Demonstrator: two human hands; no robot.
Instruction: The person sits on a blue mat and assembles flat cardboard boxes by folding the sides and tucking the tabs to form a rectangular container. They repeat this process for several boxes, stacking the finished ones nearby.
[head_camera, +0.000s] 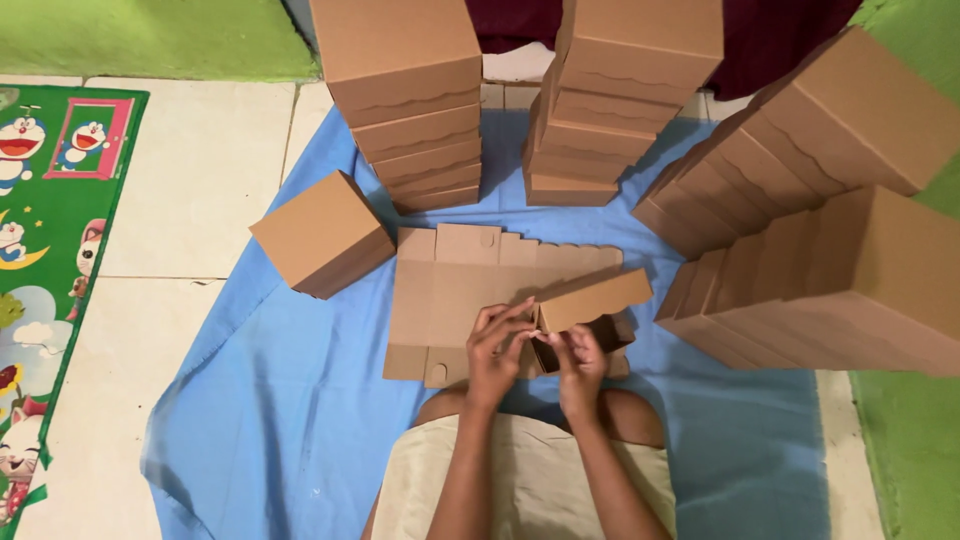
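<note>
Four stacks of folded brown cardboard boxes (415, 110) ring a blue cloth (290, 400). On the cloth's middle, over flat cardboard blanks (470, 285), lies a half-folded brown box (590, 315), long axis left-right, scalloped flap raised. Left hand (497, 350) and right hand (577, 362) fingers pinch its near-left corner.

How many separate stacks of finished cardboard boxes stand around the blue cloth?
4: one stack top left, one stack top centre, two leaning stacks at right, upper and lower. A single box sits apart, left.

Both forearms extended forward, left hand (497, 345) and right hand (577, 362) close together, fingers curled pinching
</note>
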